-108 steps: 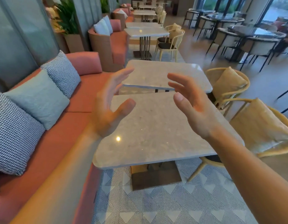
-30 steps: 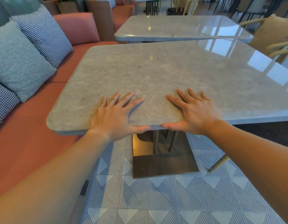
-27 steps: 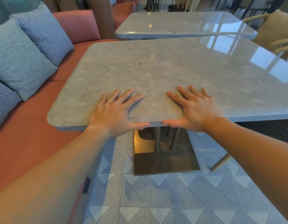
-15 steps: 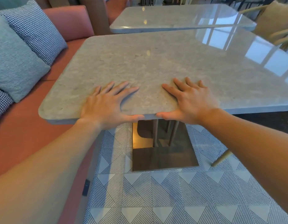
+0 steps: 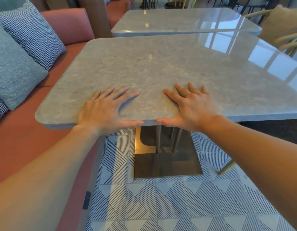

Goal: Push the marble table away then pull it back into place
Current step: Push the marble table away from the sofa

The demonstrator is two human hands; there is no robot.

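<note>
The marble table (image 5: 161, 67) has a grey square top on a dark metal base plate (image 5: 167, 165) with thin legs. My left hand (image 5: 104, 110) lies palm down on the near edge, fingers spread on top and thumb against the rim. My right hand (image 5: 192, 107) lies the same way a little to the right, thumb on the rim. Both hands hold the near edge. The table's far edge sits close to a second marble table (image 5: 186, 20).
A coral sofa bench (image 5: 24, 142) runs along the left, with a grey cushion (image 5: 12, 72) and a houndstooth cushion (image 5: 32, 32). A wicker chair with a tan cushion (image 5: 281, 25) stands at the right. A patterned rug (image 5: 177, 205) covers the floor.
3.6 s ago my hands hovered open above the table; they came down onto its near edge. Over the last second they have stayed planted there while the view shifted slightly.
</note>
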